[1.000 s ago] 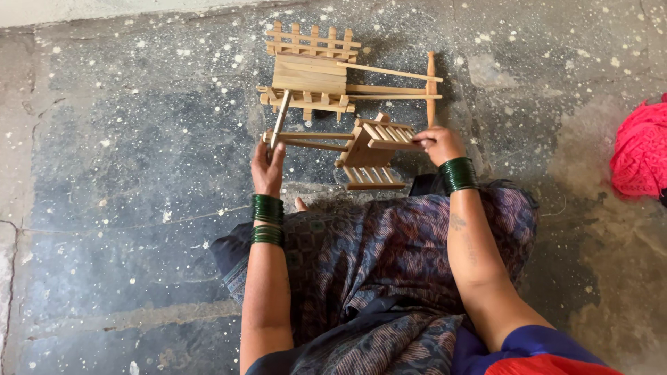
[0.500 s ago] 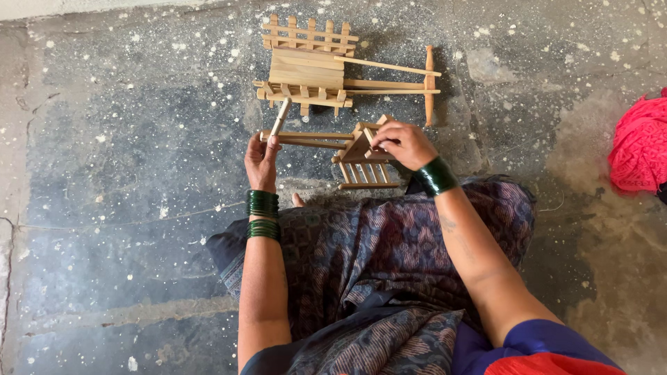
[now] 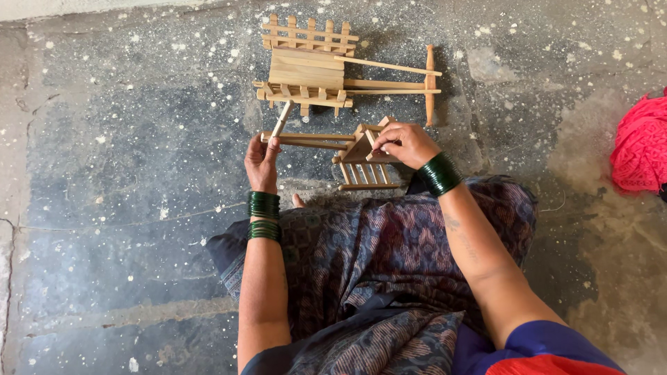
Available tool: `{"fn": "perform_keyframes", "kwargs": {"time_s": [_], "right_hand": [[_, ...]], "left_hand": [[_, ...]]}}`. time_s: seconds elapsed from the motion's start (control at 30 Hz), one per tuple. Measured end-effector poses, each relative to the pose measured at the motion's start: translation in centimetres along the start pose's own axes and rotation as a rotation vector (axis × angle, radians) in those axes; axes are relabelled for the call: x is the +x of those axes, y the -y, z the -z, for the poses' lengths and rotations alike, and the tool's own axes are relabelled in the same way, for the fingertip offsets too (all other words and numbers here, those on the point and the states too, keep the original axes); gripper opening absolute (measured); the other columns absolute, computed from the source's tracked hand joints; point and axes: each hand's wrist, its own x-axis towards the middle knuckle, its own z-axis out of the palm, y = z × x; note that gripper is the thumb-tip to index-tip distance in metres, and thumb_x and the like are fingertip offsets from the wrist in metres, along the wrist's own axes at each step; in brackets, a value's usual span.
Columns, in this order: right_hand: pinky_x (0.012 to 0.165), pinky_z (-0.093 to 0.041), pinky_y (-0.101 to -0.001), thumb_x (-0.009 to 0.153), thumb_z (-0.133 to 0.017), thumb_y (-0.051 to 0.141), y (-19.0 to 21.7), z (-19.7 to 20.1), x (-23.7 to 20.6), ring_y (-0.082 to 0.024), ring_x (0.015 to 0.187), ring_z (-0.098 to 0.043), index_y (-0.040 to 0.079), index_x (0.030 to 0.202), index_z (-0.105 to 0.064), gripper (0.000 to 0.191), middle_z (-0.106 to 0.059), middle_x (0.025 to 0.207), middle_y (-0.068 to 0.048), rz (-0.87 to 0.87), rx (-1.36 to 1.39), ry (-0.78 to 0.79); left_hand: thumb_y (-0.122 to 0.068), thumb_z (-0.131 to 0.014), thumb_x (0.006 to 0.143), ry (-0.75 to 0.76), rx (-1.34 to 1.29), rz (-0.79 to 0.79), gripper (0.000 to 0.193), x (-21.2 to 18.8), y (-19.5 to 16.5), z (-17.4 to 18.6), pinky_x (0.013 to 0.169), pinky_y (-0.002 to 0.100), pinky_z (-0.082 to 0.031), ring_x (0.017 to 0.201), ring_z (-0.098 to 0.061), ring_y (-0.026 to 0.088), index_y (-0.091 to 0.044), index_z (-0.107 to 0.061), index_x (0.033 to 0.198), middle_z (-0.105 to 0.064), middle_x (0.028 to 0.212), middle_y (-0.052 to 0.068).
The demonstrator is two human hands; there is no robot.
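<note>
Your left hand [image 3: 262, 161] pinches the end of the long wooden shafts [image 3: 306, 141] of the unfinished cart [image 3: 361, 156], while your right hand [image 3: 404, 144] grips its slatted body, tilted on the speckled stone floor [image 3: 125, 139]. Just beyond lies a finished wooden cart [image 3: 313, 69], and a red cloth [image 3: 640, 146] sits well apart at your right.

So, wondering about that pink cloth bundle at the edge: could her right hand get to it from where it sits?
Probably yes: the right hand has bare stone floor between it and the pink cloth bundle.
</note>
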Motion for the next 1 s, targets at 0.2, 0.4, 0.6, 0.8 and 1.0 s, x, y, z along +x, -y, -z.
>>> {"fn": "perform_keyframes", "kwargs": {"time_s": [0.2, 0.4, 0.6, 0.8, 1.0], "right_hand": [[0.083, -0.059, -0.0299, 0.092, -0.073, 0.010, 0.0, -1.7, 2.6, -0.016, 0.086, -0.070, 0.017, 0.097, -0.078, 0.011, -0.075, 0.104, -0.003, 0.020, -0.064, -0.146], [0.079, -0.060, -0.0293, 0.094, -0.072, 0.012, -0.3, -0.8, 1.7, -0.016, 0.082, -0.069, 0.019, 0.097, -0.078, 0.010, -0.075, 0.105, -0.001, -0.077, -0.052, -0.067], [0.082, -0.058, -0.0279, 0.089, -0.076, 0.011, -2.1, -0.8, -0.7, -0.014, 0.085, -0.069, 0.017, 0.092, -0.079, 0.007, -0.075, 0.102, -0.003, -0.049, -0.053, -0.074], [0.075, -0.059, -0.0253, 0.093, -0.073, 0.008, -3.8, -2.8, 2.8, -0.015, 0.079, -0.068, 0.018, 0.095, -0.078, 0.011, -0.074, 0.105, -0.002, -0.036, -0.103, -0.181], [0.076, -0.059, -0.0279, 0.091, -0.074, 0.007, -2.4, -2.1, 2.6, -0.016, 0.079, -0.068, 0.016, 0.093, -0.079, 0.011, -0.075, 0.100, -0.002, -0.036, -0.081, -0.143]], "left_hand": [[-0.023, -0.075, 0.097, 0.035, -0.046, -0.004, 0.037, -0.2, 0.1, 0.4, 0.084, 0.030, -0.056, 0.090, -0.064, 0.011, -0.005, -0.067, 0.128, -0.072, 0.099, 0.001], [-0.024, -0.075, 0.097, -0.001, 0.002, -0.001, 0.034, -0.3, 0.6, 0.5, 0.084, 0.030, -0.057, 0.088, -0.065, 0.011, -0.007, -0.068, 0.124, -0.072, 0.096, 0.001], [-0.026, -0.075, 0.096, -0.007, 0.021, 0.013, 0.034, -0.2, 0.8, 0.8, 0.085, 0.030, -0.058, 0.089, -0.066, 0.011, -0.008, -0.068, 0.123, -0.074, 0.097, 0.001], [-0.025, -0.075, 0.096, 0.027, -0.011, 0.014, 0.034, -0.3, 0.5, 1.0, 0.081, 0.029, -0.055, 0.089, -0.065, 0.011, -0.006, -0.067, 0.122, -0.073, 0.099, 0.002], [-0.024, -0.074, 0.097, -0.015, -0.023, 0.011, 0.032, -0.3, 0.7, 1.0, 0.083, 0.029, -0.056, 0.088, -0.064, 0.010, -0.006, -0.068, 0.122, -0.073, 0.097, 0.001]]}}
